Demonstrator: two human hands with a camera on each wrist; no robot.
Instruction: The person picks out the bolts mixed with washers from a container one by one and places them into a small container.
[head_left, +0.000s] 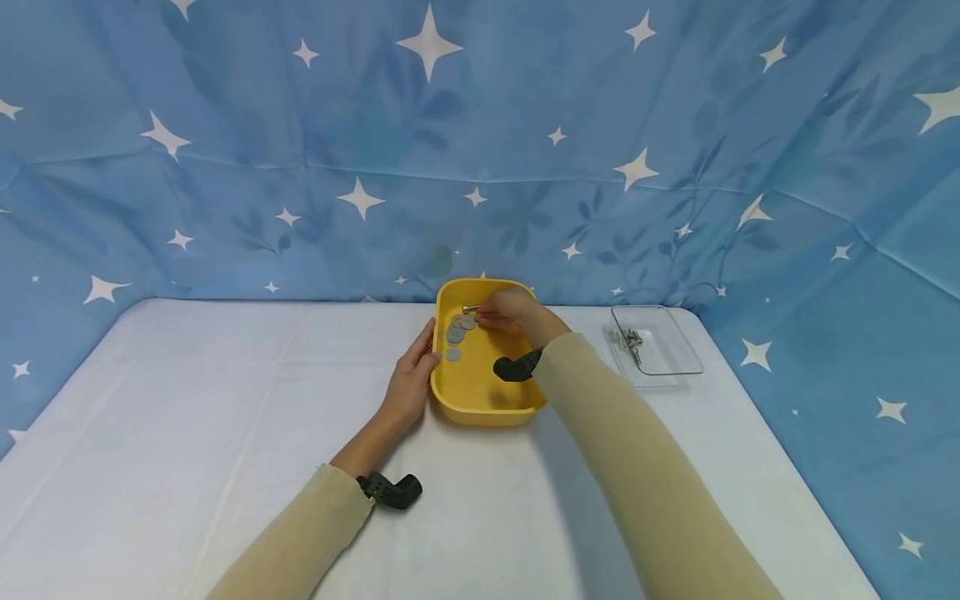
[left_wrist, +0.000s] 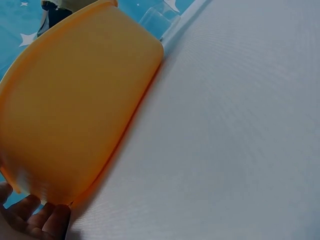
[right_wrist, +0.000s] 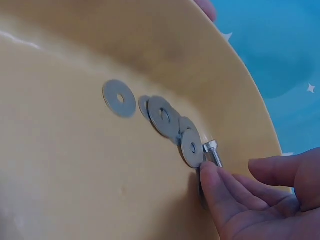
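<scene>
A yellow plastic bin stands on the white table near its back edge. My left hand holds the bin's left side, its fingers against the outer wall. My right hand reaches inside, toward the far left corner. Several flat metal washers lie there, some overlapping and one apart. The right fingertips touch near a washer seen almost edge-on, with the thumb apart from them. A bolt with a cylindrical head sticks out behind those fingers; they hide the end of its shank.
Right of the bin sits a clear plastic box with several small metal bolts at its left side. A blue star-patterned cloth hangs behind the table. Each wrist wears a black camera band.
</scene>
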